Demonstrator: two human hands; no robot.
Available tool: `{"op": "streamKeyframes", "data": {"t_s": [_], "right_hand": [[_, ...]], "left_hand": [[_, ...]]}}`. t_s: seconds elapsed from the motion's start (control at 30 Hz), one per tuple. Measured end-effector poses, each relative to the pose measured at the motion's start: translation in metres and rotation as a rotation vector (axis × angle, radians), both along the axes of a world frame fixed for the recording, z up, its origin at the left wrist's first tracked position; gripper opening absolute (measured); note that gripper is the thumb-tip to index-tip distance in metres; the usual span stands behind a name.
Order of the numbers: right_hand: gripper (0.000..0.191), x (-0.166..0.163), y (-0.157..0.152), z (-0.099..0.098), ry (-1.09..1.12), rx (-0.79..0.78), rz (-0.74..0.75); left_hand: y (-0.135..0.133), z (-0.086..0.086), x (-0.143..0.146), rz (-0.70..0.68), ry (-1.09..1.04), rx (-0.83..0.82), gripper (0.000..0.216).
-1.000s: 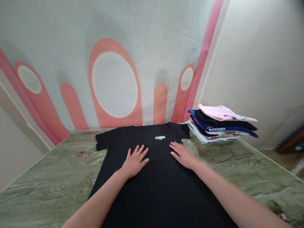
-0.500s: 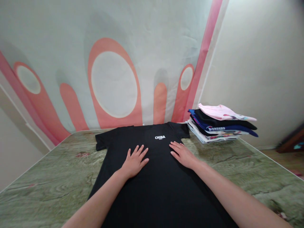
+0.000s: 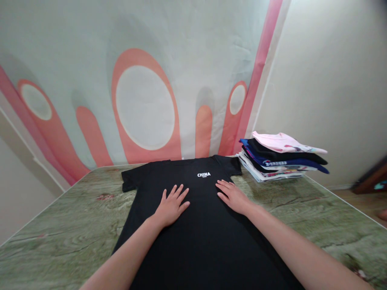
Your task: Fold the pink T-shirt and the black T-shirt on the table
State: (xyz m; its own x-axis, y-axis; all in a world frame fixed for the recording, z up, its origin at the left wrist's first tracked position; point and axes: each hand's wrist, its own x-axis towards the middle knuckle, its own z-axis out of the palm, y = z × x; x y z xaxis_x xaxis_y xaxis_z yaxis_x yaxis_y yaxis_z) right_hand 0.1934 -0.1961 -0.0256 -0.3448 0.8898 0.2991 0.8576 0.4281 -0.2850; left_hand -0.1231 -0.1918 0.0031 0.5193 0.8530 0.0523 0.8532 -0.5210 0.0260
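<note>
A black T-shirt [image 3: 199,237] with a small white "CHINA" print lies spread out on the table, its collar and sleeves toward the wall. My left hand [image 3: 172,205] rests flat on the shirt's chest, left of the print, with fingers spread. On the other side, my right hand [image 3: 232,196] lies on the shirt's right edge, just below the sleeve, fingers stretched out. Neither hand grips the cloth. The lower end of the shirt runs out of the bottom of the view.
A stack of folded clothes [image 3: 278,159], pink on top, stands at the table's back right, close to the right sleeve. The wood-patterned table [image 3: 66,217] meets a wall hanging [image 3: 196,72] at the back. A brown wooden item [image 3: 371,177] is beyond the right edge.
Both hands and the shirt stay in place. At the far right edge, beyond the table, a small blurred shape has shifted.
</note>
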Motion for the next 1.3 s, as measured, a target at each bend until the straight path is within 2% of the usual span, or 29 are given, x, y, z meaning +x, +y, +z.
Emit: {"op": "streamKeyframes", "data": {"t_s": [1.3], "right_hand": [[0.047, 0.0008, 0.001, -0.0016, -0.011, 0.003, 0.001]], "left_hand": [[-0.0004, 0.0002, 0.0011, -0.003, 0.012, 0.011, 0.059]]}}
